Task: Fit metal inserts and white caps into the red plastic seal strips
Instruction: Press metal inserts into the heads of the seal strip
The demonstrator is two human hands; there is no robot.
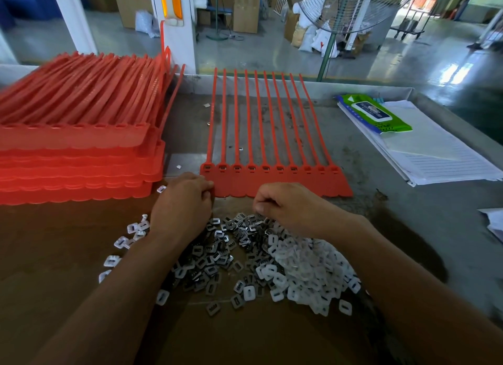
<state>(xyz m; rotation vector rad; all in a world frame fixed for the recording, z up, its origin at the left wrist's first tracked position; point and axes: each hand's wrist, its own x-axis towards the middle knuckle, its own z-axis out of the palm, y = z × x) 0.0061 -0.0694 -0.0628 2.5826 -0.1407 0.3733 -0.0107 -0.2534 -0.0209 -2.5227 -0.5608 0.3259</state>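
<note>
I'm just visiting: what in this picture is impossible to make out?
Head view: what the left hand and right hand hold, if anything; their own curled fingers hide it.
Head view: the red strip stack, blurred and cut by the left edge, uncountable.
Head view: the wipes pack label, too small to read.
Head view: part of the metal inserts, under the left forearm.

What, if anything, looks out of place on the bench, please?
A few small parts lie stray on the table around the tails of the red seal strip, far from the main pile. Nothing else stands out.
</note>
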